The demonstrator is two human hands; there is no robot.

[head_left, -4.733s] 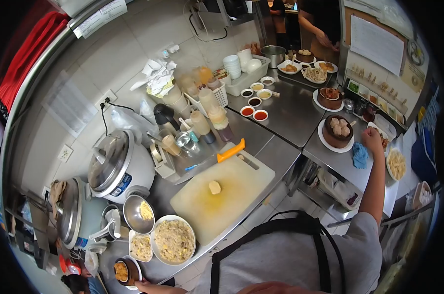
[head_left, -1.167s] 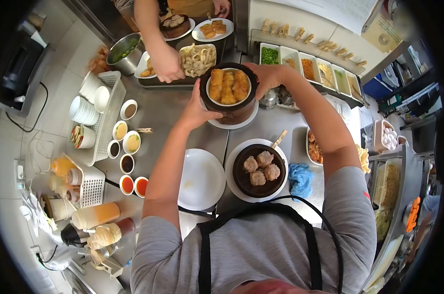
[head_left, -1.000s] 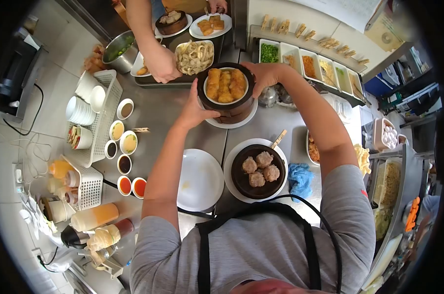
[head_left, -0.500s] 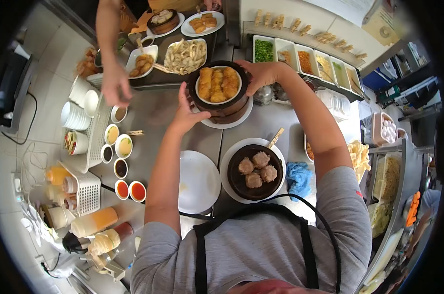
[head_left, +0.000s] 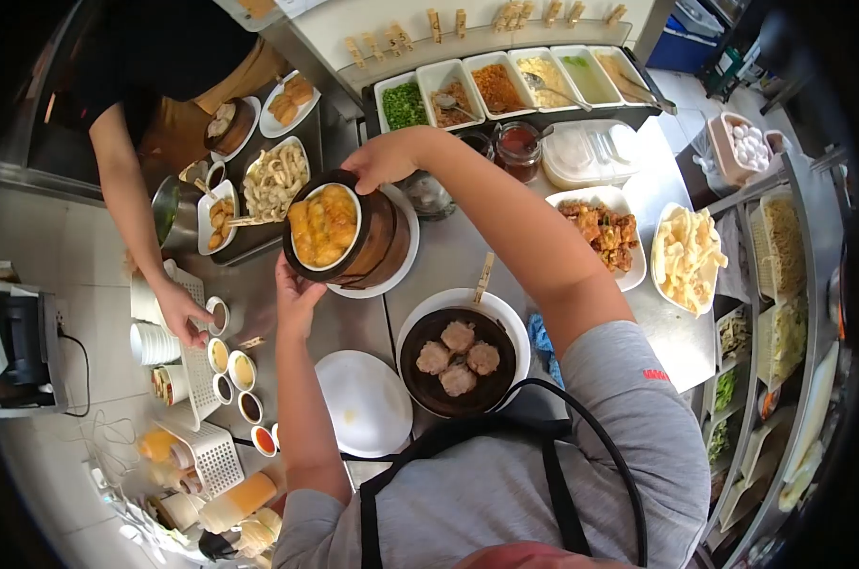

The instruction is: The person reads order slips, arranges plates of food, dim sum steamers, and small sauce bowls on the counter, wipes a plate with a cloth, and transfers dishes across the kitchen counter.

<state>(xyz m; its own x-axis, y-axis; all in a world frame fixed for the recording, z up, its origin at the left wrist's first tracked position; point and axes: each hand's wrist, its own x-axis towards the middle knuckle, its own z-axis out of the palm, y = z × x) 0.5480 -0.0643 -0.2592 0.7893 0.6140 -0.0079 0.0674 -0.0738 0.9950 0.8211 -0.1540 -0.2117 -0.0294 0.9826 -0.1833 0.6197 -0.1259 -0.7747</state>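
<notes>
A round bamboo steamer stands on a white plate, with a white dish of golden fried rolls at its dark-rimmed top. My right hand grips the far rim, fingers hooked over the edge. On the near side, my left hand holds the rim from below, its fingers partly hidden by the steamer. Closer to me, a second steamer with several meat dumplings sits on another white plate, a numbered clothespin at its edge. Left of it lies a white plate.
A co-worker's hand is at a sauce cup on the left, by several others. Dishes of fried food crowd the back left. Topping trays line the back; fried crackers and a jar are right.
My view has turned, so the steamer appears farther left with my hands still at its rim. The co-worker's hand has come down to the sauce cups.
</notes>
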